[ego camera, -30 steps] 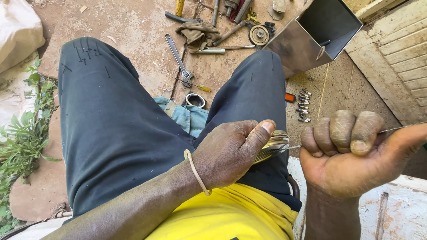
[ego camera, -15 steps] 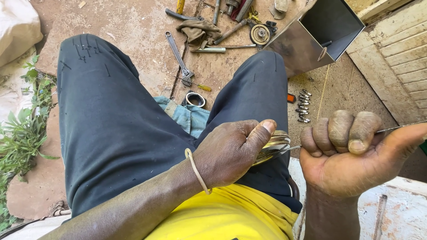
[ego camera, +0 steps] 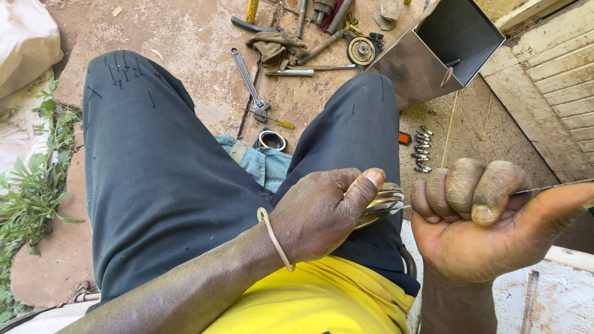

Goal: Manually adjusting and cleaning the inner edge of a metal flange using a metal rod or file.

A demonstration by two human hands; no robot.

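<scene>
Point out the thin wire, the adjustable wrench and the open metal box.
Thin wire [ego camera: 557,186], head view, stretch right of the right hand.
Adjustable wrench [ego camera: 247,77], head view, its handle.
Open metal box [ego camera: 416,68], head view, outer side wall.

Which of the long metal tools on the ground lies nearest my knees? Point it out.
The grey adjustable wrench, lying alone between your knees. The other tools are bunched farther off, around the brown rag near the metal box.
</scene>
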